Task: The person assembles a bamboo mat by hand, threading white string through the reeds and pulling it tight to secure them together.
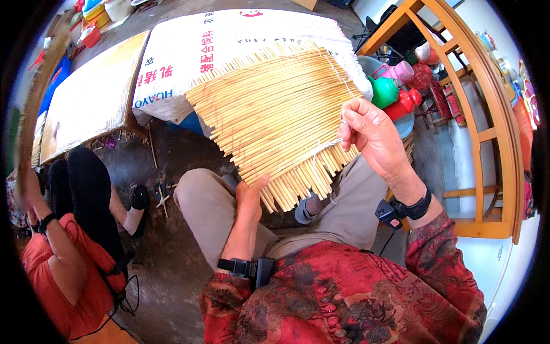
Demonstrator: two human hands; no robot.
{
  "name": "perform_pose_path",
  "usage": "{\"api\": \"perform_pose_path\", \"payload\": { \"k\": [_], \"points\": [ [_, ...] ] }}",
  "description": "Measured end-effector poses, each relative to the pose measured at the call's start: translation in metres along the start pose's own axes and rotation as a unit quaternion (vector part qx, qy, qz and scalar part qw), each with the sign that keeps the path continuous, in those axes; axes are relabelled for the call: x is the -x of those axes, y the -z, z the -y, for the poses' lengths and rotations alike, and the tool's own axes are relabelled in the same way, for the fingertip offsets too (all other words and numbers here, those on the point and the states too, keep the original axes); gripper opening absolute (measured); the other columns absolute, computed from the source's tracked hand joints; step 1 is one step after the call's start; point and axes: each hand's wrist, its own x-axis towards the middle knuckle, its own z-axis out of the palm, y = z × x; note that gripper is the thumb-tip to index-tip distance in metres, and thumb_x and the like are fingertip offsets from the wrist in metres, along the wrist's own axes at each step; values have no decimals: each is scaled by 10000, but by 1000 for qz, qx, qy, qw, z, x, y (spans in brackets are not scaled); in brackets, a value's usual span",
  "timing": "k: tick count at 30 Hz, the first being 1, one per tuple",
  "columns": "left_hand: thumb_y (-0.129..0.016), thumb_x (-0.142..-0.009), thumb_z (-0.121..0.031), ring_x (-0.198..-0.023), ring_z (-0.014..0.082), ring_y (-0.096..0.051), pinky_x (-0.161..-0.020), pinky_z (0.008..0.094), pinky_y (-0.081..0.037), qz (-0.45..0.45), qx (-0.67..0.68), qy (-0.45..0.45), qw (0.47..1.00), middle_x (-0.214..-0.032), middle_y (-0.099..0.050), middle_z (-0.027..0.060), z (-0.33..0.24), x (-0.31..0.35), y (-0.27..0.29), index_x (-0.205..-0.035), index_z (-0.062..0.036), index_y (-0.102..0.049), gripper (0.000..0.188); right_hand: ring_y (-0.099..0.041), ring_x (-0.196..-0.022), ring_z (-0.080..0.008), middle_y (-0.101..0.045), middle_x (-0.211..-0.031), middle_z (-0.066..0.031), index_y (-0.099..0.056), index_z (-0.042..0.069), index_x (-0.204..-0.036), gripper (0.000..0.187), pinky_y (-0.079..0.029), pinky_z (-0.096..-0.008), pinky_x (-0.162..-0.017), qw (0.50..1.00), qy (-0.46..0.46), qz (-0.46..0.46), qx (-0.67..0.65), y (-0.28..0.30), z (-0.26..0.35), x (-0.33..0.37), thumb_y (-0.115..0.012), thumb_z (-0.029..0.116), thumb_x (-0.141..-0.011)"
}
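A mat of straw-coloured stalks [275,109] lies slanted over my knees and the edge of a white sack [177,51]. White thread [323,147] binds the stalks in a line close to the near edge, and another line of stitching runs down the right side. My left hand [250,200] is closed on the mat's near left corner, thumb on top. At the right edge, my right hand [372,137] pinches the white thread between thumb and fingers, just above the stalks. A loose thread end hangs below the near edge.
The printed sack covers a low table ahead. To its left stands another pale-topped table [91,86]. A person in orange [74,269] sits at the left. Pink, green and red plastic bottles [389,89] stand at the right, beside a wooden frame [487,126].
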Motion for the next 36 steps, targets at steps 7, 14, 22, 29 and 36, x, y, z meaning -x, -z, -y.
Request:
{"api": "perform_pose_path", "payload": {
  "k": [7,14,22,29,36],
  "points": [
    [-565,-814,-28,-949,188,-584,-842,296,-454,-39,-30,-9,999,-1070,-598,112,3,1,-4,-1117,34,-528,311,-522,-607,-70,-528,-672,-8,-507,21,-896,113,-451,-215,-597,986,78,50,136,-14,16,35,-510,133,-905],
    [-565,-812,-22,-952,182,-581,-835,298,-455,-61,-48,-10,997,-1064,-598,100,12,-5,4,-1113,32,-533,307,-420,-507,-64,-435,-629,8,-487,9,-915,101,-426,-240,-503,993,36,104,-47,-35,53,55,-519,103,-896],
    [-604,-776,-18,-945,167,-575,-836,287,-437,-79,-25,-17,996,-1075,-592,98,19,-9,4,-1136,31,-519,373,-410,-545,-60,-446,-696,3,-486,9,-920,97,-414,-235,-547,995,-16,91,-42,-45,62,75,-529,90,-889],
    [-611,-781,-29,-883,166,-596,-792,290,-454,-95,-16,-5,995,-1019,-616,101,19,-9,6,-1086,37,-551,317,-398,-512,-81,-398,-612,9,-453,22,-891,132,-416,-257,-538,996,-5,86,22,-62,65,82,-520,136,-896],
    [-596,-797,-19,-956,179,-573,-825,303,-452,-34,21,10,999,-1081,-585,101,20,-11,12,-1139,24,-511,354,-603,-808,-132,-587,-760,-66,-505,1,-922,124,-492,-269,-728,962,208,-52,168,-14,64,74,-484,123,-918]
  ]
}}
